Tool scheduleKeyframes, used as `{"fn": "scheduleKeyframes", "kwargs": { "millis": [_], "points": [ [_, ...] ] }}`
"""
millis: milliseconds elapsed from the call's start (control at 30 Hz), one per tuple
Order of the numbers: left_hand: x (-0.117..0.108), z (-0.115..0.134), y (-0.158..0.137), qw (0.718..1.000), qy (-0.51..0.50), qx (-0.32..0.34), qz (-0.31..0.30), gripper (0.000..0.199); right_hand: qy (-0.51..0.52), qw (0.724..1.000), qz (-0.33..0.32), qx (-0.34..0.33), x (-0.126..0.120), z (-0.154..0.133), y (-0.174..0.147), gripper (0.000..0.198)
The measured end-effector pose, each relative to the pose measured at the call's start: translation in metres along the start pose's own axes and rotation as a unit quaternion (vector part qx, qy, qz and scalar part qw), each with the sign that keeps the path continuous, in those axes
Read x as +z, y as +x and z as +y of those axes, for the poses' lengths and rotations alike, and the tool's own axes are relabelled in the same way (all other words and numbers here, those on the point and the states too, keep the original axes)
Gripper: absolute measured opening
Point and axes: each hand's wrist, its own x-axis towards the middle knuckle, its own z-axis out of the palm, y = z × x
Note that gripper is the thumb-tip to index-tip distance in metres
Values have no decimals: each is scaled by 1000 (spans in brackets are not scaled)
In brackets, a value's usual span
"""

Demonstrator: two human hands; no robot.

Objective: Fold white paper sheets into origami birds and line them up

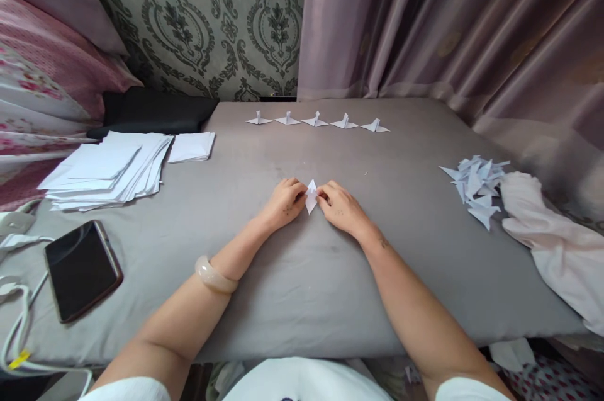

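A small folded white paper piece (311, 197), shaped like a narrow diamond, is held between my two hands over the middle of the grey cloth. My left hand (285, 203) pinches its left side, thumb and fingers pressed together. On the opposite edge, my right hand (340, 204) grips it in the same way. The fingertips partly cover both side corners, while the upper and lower points show. Beyond the hands stands a row of several folded paper cranes (314, 119) with spread wings.
At left lie a stack of white paper sheets (108, 171), a smaller paper stack (191, 146), a black folder-like item (158, 108), a phone (82, 270) and white cables (23, 306). At right, a pile of folded paper pieces (476, 184) lies beside a pale cloth (557, 237).
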Motion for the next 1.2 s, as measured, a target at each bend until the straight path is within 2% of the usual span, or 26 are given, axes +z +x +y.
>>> {"fn": "scheduleKeyframes", "kwargs": {
  "millis": [133, 300, 400, 633, 833, 1000, 1200],
  "points": [
    [-2, -1, -4, 994, -100, -39, 15, 15, 120, 993, 1, -21, -3, 11, 0, 28],
    [-4, -1, -6, 989, -135, -49, 37, 35, 208, 976, 56, 16, 0, 22, 5, 35],
    [-6, 0, -6, 986, -145, -68, 47, 37, 234, 970, 62, 32, 2, 24, 7, 33],
    [-4, -3, -6, 982, -166, -73, 59, 34, 181, 982, 49, 5, -1, 15, 1, 15],
    [3, -1, -4, 982, -179, -51, 42, 33, 113, 993, 37, -10, 1, 11, 0, 12],
    [5, 2, 2, 983, -164, -64, 44, 17, 75, 997, 29, -13, 2, 9, 1, 14],
    [10, 2, 7, 984, -153, -73, 58, 5, 113, 991, 65, -10, 3, 12, 1, 13]
  ]
}}
